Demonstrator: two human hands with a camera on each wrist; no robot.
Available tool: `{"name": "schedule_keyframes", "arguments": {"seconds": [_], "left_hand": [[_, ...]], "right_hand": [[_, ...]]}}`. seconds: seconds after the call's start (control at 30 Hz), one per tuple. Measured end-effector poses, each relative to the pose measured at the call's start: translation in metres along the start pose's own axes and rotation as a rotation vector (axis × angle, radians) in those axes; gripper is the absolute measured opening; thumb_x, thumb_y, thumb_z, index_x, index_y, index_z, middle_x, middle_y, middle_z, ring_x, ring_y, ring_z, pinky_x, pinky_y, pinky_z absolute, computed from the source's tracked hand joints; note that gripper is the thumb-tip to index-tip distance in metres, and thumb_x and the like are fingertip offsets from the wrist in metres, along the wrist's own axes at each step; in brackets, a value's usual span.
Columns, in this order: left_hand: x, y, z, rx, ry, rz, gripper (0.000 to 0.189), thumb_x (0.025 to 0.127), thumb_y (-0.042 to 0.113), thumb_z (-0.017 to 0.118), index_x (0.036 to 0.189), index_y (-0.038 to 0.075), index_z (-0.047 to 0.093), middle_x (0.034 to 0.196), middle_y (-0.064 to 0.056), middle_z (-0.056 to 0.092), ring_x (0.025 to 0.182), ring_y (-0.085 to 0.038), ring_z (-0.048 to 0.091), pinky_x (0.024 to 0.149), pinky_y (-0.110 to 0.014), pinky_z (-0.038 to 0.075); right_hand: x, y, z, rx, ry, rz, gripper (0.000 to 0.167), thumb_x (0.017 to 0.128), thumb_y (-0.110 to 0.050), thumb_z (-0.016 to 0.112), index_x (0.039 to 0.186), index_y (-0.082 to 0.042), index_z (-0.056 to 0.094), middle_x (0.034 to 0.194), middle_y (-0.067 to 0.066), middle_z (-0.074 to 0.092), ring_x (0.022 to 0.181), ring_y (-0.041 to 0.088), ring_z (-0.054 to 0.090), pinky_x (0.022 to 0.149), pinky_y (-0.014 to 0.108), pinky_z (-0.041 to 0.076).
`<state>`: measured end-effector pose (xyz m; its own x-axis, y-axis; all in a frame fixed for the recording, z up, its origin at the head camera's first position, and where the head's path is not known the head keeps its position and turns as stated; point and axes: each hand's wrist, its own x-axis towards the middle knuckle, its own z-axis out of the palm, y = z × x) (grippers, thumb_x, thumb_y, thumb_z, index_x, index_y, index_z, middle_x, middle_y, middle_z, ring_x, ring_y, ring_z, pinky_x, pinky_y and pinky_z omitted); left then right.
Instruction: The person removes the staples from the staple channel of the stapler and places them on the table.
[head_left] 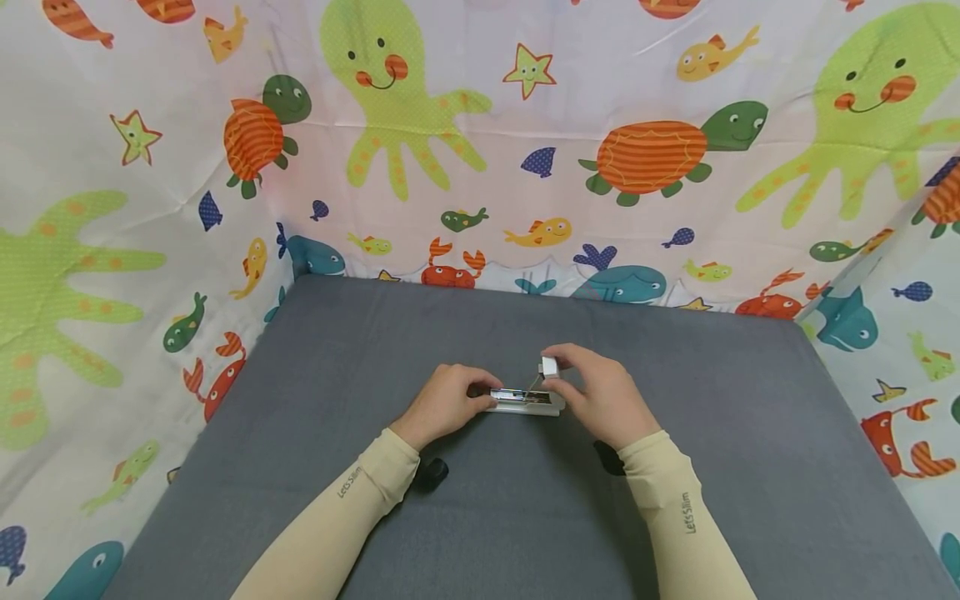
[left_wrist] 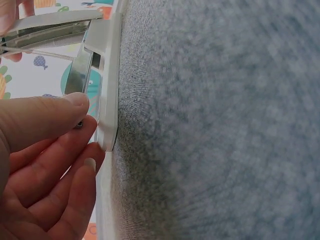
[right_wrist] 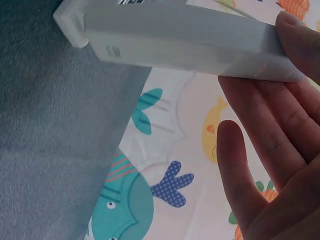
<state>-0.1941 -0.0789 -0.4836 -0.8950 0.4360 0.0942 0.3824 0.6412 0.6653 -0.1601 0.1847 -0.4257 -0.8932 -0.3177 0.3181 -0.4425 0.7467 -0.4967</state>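
Observation:
A white stapler stands opened on the grey surface, its base (head_left: 525, 409) flat and its top cover (head_left: 550, 367) tilted steeply up. The metal staple channel (left_wrist: 79, 75) lies exposed between them, and a thin rod with a spring (left_wrist: 55, 54) spans from cover to channel. At the channel's end, my left hand (head_left: 446, 404) pinches with thumb and index finger; the other fingers curl beside the base. My right hand (head_left: 607, 396) holds the raised cover's free end between thumb and fingers. In the right wrist view the cover (right_wrist: 185, 42) hides most of the channel.
The grey cloth-covered table (head_left: 360, 350) spreads around the stapler. A curtain (head_left: 517, 142) printed with sea animals rises at the back and both sides. Small black devices (head_left: 432, 473) sit by both wrists, next to the beige sleeves (head_left: 352, 500).

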Motion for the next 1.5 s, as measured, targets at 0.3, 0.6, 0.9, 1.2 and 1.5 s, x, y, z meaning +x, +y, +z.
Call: {"name": "schedule_keyframes", "arguments": {"seconds": [0.3, 0.6, 0.9, 1.2, 1.5], "left_hand": [[-0.001, 0.0, 0.001, -0.033, -0.014, -0.005, 0.02, 0.098, 0.019, 0.082, 0.118, 0.02, 0.084, 0.105, 0.005, 0.082, 0.085, -0.005, 0.068, 0.078, -0.027, 0.058], [-0.001, -0.001, -0.001, -0.061, -0.015, -0.019, 0.022, 0.097, 0.02, 0.083, 0.119, 0.019, 0.084, 0.104, 0.006, 0.082, 0.084, -0.007, 0.069, 0.077, -0.027, 0.058], [-0.001, -0.001, -0.001, -0.055, -0.019, -0.024, 0.022, 0.097, 0.021, 0.083, 0.119, 0.02, 0.084, 0.104, 0.006, 0.081, 0.083, -0.005, 0.068, 0.076, -0.026, 0.058], [0.0, -0.004, -0.001, -0.056, -0.022, -0.029, 0.022, 0.097, 0.021, 0.083, 0.119, 0.021, 0.084, 0.104, 0.007, 0.081, 0.085, -0.004, 0.068, 0.077, -0.027, 0.058], [-0.002, -0.001, -0.002, -0.077, -0.031, -0.045, 0.022, 0.098, 0.021, 0.083, 0.12, 0.021, 0.084, 0.105, 0.007, 0.081, 0.086, -0.006, 0.069, 0.079, -0.028, 0.059]], "right_hand": [[-0.011, 0.013, -0.012, 0.013, 0.01, 0.074, 0.038, 0.098, -0.02, 0.082, 0.134, -0.018, 0.069, 0.121, 0.007, 0.079, 0.112, 0.03, 0.075, 0.094, 0.056, 0.06], [-0.023, 0.03, -0.031, 0.011, -0.005, 0.181, 0.036, 0.098, -0.019, 0.082, 0.131, -0.018, 0.067, 0.123, 0.013, 0.079, 0.114, 0.037, 0.073, 0.096, 0.061, 0.056], [-0.033, 0.046, -0.042, -0.021, -0.052, 0.252, 0.034, 0.098, -0.022, 0.082, 0.129, -0.018, 0.067, 0.124, 0.014, 0.078, 0.114, 0.038, 0.071, 0.094, 0.058, 0.054], [-0.037, 0.056, -0.046, -0.082, -0.098, 0.315, 0.034, 0.096, -0.023, 0.083, 0.127, -0.013, 0.07, 0.122, 0.015, 0.078, 0.107, 0.035, 0.071, 0.09, 0.055, 0.056], [-0.038, 0.062, -0.039, -0.169, -0.188, 0.368, 0.037, 0.095, -0.02, 0.084, 0.125, -0.004, 0.071, 0.124, 0.028, 0.076, 0.113, 0.048, 0.073, 0.091, 0.065, 0.056]]}}
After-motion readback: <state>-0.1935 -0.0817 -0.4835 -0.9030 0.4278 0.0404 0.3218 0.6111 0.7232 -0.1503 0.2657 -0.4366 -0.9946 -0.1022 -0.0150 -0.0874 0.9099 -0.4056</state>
